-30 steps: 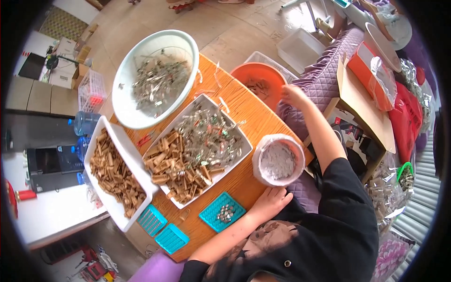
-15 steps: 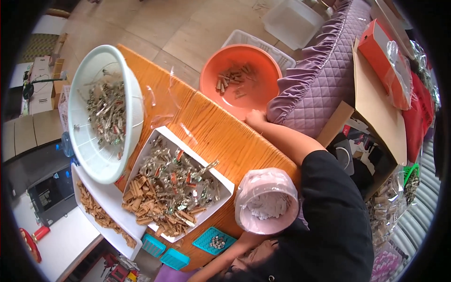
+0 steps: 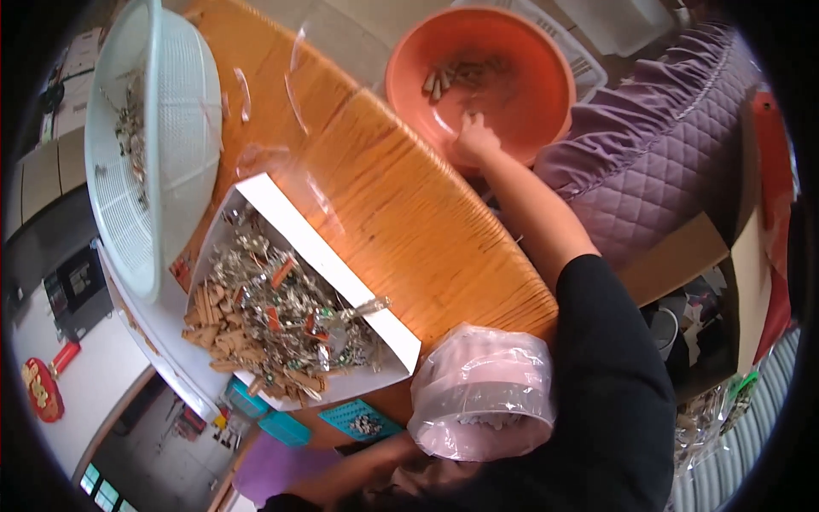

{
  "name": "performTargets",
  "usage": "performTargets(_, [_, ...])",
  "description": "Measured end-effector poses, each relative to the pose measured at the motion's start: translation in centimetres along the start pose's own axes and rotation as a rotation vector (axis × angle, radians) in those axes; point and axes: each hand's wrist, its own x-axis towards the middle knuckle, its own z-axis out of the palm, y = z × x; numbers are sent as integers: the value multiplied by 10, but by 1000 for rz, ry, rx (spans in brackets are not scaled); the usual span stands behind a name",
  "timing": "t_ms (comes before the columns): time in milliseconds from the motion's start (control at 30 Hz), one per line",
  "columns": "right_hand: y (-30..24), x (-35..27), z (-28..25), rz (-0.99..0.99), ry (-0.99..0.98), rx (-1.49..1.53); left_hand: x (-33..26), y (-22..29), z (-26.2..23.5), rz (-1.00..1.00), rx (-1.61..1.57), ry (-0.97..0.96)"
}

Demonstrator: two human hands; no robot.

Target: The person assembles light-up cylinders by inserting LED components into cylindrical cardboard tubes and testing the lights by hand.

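Fingers curled, grip unclear, the right hand (image 3: 477, 138) is hovering over a round orange plastic basin (image 3: 539, 98), brown tube-like pieces (image 3: 437, 86) lying variously angled just beyond; the left hand is hiding behind a plastic-wrapped pink tub (image 3: 486, 367).

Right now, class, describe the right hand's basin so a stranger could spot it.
Find the wooden table. Past its edge, beside the purple quilted cover, is a round basin with the right hand over it. Unlike the pale green basket, it is orange.
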Motion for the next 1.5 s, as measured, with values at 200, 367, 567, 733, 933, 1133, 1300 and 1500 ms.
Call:
performTargets(200, [3, 17, 14, -98, 0, -87, 26, 9, 19, -103, -24, 11])
performTargets(367, [7, 29, 6, -19, -13, -62, -10, 1, 1, -168, -39, 54])
performTargets(567, [7, 33, 5, -31, -235, -191, -11, 0, 5, -221, -32, 80])
performTargets(733, [57, 66, 46, 189, -246, 271, -13, 3, 6, -170, -33, 39])
performTargets(933, [41, 56, 56, -220, -139, -309, -8, 5, 8, -208, 7, 23])
performTargets(1133, [2, 32, 16, -412, 80, -264, -8, 12, 10, -236, 36, 28])
performTargets(1300, [7, 57, 25, -388, 382, 35, -8, 11, 13, -170, 69, 75])
performTargets(1500, [-15, 42, -37, -303, 272, 464, -16, 16, 28, -91, 103, 200])
